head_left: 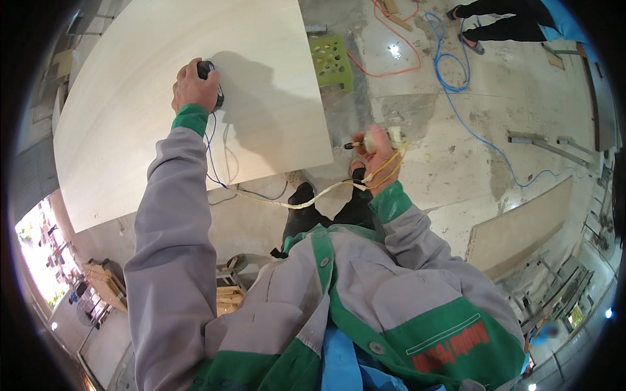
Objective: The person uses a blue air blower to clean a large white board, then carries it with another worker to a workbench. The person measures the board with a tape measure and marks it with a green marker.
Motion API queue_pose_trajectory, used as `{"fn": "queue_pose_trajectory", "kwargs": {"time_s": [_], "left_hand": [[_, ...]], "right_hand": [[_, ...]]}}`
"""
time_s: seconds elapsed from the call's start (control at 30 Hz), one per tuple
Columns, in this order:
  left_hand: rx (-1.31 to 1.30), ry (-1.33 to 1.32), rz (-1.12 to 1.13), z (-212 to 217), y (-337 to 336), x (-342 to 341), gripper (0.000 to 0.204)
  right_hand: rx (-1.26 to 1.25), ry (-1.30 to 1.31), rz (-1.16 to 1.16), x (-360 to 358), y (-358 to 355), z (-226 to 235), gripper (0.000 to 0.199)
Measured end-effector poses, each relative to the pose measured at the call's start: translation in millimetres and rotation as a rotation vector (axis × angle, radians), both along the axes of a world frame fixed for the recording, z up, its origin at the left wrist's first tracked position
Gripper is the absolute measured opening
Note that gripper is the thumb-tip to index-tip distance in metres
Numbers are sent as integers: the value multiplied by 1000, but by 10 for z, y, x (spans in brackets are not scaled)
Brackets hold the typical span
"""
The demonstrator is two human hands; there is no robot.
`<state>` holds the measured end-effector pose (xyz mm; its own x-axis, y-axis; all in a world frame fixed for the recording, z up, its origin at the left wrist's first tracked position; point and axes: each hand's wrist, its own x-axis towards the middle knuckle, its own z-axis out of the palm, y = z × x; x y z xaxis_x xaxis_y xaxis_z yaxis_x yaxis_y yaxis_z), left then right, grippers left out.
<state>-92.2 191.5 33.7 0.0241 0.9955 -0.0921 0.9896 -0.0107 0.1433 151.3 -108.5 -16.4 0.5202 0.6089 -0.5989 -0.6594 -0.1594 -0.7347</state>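
Note:
My left hand (195,88) is closed on a black, rounded hand-held device (219,98), which rests on a large pale wooden board (274,39). From the device a thin blue cord (210,146) runs down over the board's near edge. Out past the board's right edge, my right hand (380,156) grips a small whitish object with a dark tip (394,137); its exact kind is unclear. Yellow wires (393,171) loop beside that hand and join a white-wrapped cable (287,204), which sags in front of my body toward the blue cord.
A green perforated plastic crate (331,63) stands beside the board. Blue hose (450,85) and orange cord (417,62) lie on the stained floor. At the upper right is another person's dark-trousered leg (499,29). A flat panel (521,228) lies on the right.

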Motion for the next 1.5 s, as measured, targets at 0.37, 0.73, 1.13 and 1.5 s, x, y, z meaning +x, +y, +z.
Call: {"fn": "queue_pose_trajectory", "kwargs": {"time_s": [0.37, 0.73, 1.13, 1.5], "left_hand": [[468, -14, -397, 210, -147, -781, 67], [-429, -327, -1020, -453, -2439, -1659, 45], [377, -802, -345, 185, -655, -1727, 34], [-96, -235, 70, 79, -60, -941, 68]], "right_hand": [[185, -900, 36, -648, 87, 1205, 26], [280, -1084, -205, -1135, 168, 1909, 28], [79, -1100, 90, -1107, 312, 813, 21], [-8, -945, 193, -1136, 487, 438, 22]]}}
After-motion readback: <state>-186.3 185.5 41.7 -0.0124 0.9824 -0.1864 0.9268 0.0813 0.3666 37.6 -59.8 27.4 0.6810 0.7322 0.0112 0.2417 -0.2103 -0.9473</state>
